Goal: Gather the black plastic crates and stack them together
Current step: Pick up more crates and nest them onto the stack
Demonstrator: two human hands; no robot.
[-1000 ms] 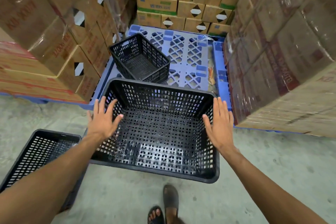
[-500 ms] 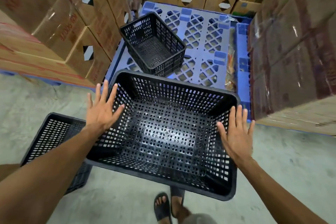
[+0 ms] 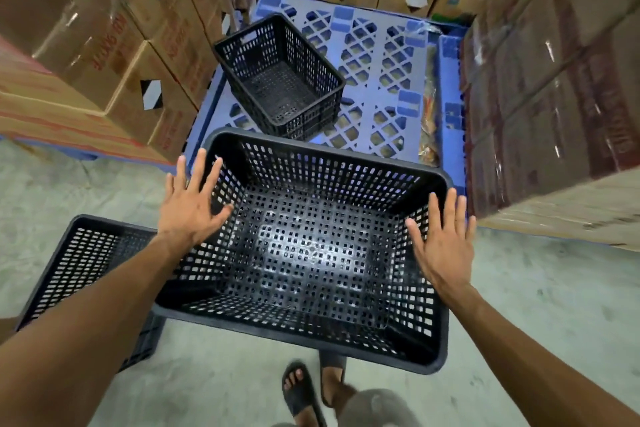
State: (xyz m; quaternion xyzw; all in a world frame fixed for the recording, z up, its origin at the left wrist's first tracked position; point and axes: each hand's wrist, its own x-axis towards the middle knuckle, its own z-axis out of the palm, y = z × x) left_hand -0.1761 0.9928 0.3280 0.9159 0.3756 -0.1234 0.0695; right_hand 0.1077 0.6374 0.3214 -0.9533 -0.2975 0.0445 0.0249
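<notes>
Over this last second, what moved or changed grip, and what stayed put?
The big crate has come up off the pallet's front edge and back toward the person, now over the floor above the feet. Both hands, left and right, stay flat and open against its sides; no grip change. The small crate on the pallet and the floor crate at left have not moved.
</notes>
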